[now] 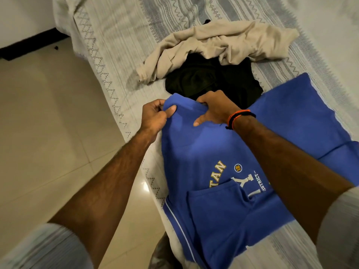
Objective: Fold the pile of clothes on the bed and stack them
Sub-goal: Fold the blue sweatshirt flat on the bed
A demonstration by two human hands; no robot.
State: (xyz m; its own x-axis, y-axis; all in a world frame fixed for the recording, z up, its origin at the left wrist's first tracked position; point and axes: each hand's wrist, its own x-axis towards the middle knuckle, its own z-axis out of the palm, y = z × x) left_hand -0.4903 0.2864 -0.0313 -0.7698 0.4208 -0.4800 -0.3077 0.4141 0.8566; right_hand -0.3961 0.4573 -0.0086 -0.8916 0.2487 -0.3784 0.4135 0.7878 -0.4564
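Head view, left hand: I see my left hand [155,115] at frame centre, thumb and fingers pinching the far edge of the blue T-shirt [213,162].
Right hand: my right hand [215,108] grips the same edge just beside it, fingers curled.
Blue T-shirt: spread across the lower right on the bed [120,35].
Pile: beige garment [223,43] over black garment [213,78], upper centre.
Floor: tiled floor [48,113], left.

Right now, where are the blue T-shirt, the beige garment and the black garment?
blue T-shirt [206,150]: head view, plain chest area.
beige garment [219,38]: head view, crumpled middle.
black garment [207,76]: head view, exposed centre.
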